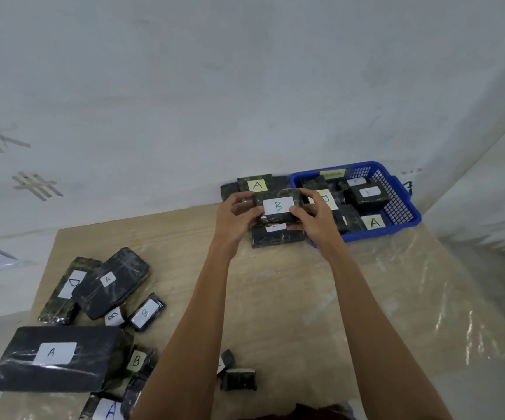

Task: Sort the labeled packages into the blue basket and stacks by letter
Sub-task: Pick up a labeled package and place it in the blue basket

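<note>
From the head view, both my hands hold the B package (277,210) at the far side of the worktop (290,298), above a dark A package (277,236). My left hand (236,213) has its fingers pinching the package's left end; my right hand (314,218) pinches the right end. The blue basket (396,207) sits just right, holding labeled packages. More packages lie near left.

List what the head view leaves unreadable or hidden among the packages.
- Package under the held B package: label mostly covered by it and the right hand.
- Label strip on the blue basket rim: too small and blurred.
- Bottom-edge package: cut off by the frame.
- Small package: label hidden behind the left forearm.
</note>
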Demonstrator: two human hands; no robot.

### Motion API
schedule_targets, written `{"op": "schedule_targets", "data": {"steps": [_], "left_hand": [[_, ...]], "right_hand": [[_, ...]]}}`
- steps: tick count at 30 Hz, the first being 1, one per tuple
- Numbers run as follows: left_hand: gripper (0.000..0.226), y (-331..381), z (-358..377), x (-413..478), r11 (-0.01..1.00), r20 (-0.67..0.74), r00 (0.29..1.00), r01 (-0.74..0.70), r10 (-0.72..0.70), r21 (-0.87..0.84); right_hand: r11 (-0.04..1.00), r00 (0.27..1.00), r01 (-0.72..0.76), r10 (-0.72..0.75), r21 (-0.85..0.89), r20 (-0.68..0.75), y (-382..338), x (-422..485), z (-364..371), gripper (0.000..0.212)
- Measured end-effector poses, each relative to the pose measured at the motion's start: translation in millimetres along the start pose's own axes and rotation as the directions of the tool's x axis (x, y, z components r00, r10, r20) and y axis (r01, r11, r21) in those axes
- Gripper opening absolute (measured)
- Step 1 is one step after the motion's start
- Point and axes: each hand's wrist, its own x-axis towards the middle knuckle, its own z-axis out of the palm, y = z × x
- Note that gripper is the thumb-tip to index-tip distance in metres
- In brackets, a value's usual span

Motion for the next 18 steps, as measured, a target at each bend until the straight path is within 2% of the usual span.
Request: {"op": "schedule_targets", "data": {"steps": [7,12,14,18], "left_hand": [[0.037,-8,69,16,0.993,0.038,0.999,-0.014,0.010,0.121],[0.031,-32,133,44,0.970,0.061,0.997,0.034,-0.050,0.240],[0.029,-52,148,59,0.934,0.021,0.994,0.097,-0.110,0.343],[0.032,-88,163,76,0.793,-0.160,0.965,0.261,-0.206,0.550]], "right_hand": [[0.995,0.999,0.035,-0.035,-0.093,0.005,10,33,-67,0.042],[0.995,0.999,-0.023,0.020,-0.093,-0.033,26,78,-143,0.039],[0.990,0.997,-0.061,0.054,-0.129,-0.051,36,97,-176,0.037],[0.955,0.995,-0.104,0.100,-0.278,-0.030,54,130,-226,0.036]]}}
